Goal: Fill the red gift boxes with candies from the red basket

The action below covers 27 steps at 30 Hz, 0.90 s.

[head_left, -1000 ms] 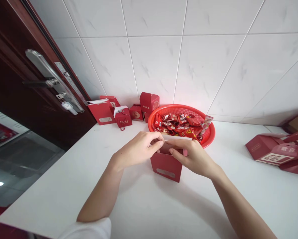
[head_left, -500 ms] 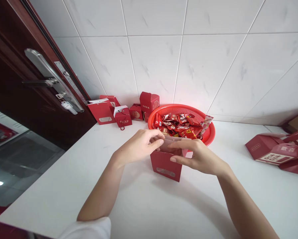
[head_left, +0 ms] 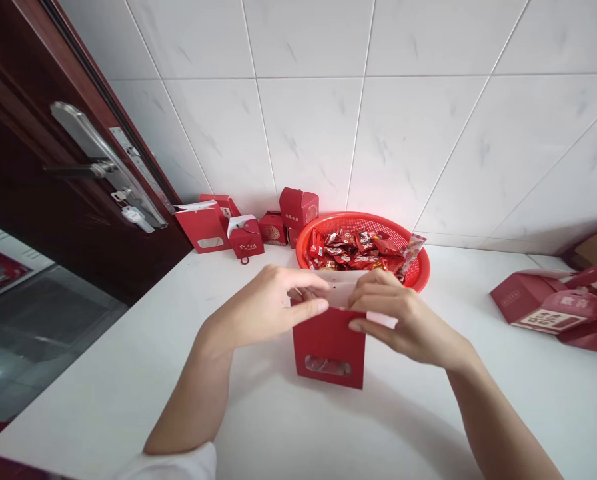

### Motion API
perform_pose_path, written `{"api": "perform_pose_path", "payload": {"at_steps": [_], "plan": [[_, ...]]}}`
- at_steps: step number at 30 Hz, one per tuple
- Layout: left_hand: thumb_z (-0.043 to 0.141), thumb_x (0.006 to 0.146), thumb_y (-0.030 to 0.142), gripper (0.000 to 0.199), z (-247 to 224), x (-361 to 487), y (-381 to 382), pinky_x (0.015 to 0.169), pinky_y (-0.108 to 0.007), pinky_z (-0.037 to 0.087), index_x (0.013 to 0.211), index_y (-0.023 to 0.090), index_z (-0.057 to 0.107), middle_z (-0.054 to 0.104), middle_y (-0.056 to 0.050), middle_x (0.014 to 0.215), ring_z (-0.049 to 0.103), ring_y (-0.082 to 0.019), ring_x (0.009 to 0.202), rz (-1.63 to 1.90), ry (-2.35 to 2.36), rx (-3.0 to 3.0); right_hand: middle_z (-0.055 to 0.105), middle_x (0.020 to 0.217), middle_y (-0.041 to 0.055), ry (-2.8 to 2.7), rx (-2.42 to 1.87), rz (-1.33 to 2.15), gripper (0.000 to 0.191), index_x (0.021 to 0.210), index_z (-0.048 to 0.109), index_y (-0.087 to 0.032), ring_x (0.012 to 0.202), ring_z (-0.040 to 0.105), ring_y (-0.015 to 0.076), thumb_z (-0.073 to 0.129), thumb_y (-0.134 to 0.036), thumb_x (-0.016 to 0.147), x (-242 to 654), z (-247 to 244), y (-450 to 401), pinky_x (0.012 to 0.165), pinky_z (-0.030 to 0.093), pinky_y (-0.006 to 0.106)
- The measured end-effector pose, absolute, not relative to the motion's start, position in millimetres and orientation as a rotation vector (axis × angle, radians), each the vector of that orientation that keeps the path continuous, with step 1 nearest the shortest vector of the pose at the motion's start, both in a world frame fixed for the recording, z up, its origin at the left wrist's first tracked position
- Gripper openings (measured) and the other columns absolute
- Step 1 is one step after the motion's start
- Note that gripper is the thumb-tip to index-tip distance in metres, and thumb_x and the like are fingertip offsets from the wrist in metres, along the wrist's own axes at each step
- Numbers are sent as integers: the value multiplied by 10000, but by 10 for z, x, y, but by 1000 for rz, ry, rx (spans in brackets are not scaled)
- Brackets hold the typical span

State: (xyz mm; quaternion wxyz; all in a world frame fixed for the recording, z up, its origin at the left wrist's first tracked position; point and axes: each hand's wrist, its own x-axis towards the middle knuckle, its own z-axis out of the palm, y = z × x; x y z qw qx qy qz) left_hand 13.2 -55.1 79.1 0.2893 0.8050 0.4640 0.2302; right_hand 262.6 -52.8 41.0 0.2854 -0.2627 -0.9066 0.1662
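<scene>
A red paper gift bag (head_left: pixel 328 339) with a small clear window near its bottom stands upright on the white table (head_left: pixel 258 420), its top gaping. At the left side of its mouth, my left hand (head_left: pixel 283 303) grips the rim between thumb and curled fingers. My right hand (head_left: pixel 398 320) pinches the right side of the rim, thumb on the front face and fingers over the edge. Something pale shows through the window. Right behind the bag sits a red plastic basket (head_left: pixel 418 273) with wrapped candies (head_left: pixel 358 250) heaped in it.
Several small red gift boxes (head_left: pixel 298 207) and another red windowed bag (head_left: pixel 203 230) stand along the tiled wall at the back left. Larger red cartons (head_left: pixel 543 300) lie at the right. A dark door (head_left: pixel 28 147) with a metal handle borders the table on the left.
The bag has come nearer to me and its front now faces me more squarely. Both hands have moved with it, still at its top.
</scene>
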Motion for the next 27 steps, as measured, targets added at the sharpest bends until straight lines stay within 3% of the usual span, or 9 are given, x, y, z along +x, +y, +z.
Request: {"api": "perform_pose_path", "payload": {"at_steps": [3,7,14,18,21,27], "plan": [[632,921,313,264,801,115,-531,818,-303,593,1130,241,778,805,-10,1065,752,-213,934,611,1286,2191,643,757,44,-2488,-798,380,155,788,681,-194,861,505,232,679,-134,931,2609,380,-506,841,471,444],[631,919,298,254,789,102,-469,808,-291,591,1121,251,776,796,-6,1117,749,-212,952,526,1210,2271,638,762,43,-2547,-809,437,206,725,654,-193,864,496,227,697,-124,915,2597,354,-473,803,472,407],[635,929,409,287,746,16,-388,935,-356,564,1153,271,751,723,-38,1232,692,-253,1101,684,1392,2377,679,845,69,-2561,-835,483,61,855,713,-192,891,545,240,710,-157,904,2682,441,-539,758,504,388],[637,925,414,217,749,-13,-345,981,-380,535,1033,291,780,632,-36,1377,661,-274,1172,542,1343,2428,706,910,76,-2592,-760,485,100,899,718,-206,858,577,228,643,-197,964,2707,504,-650,773,509,400],[606,945,358,204,760,19,-331,913,-336,544,972,290,796,662,-30,1339,682,-254,1120,323,1188,2403,687,971,82,-2542,-775,443,144,918,713,-205,842,590,212,591,-195,993,2719,524,-697,754,514,378],[545,998,361,283,783,81,-339,860,-278,515,1159,252,751,738,-45,1217,694,-225,1090,236,1052,2320,589,875,39,-2483,-1142,327,110,1038,725,-236,683,547,175,655,-284,967,2772,571,-690,588,467,316]]}}
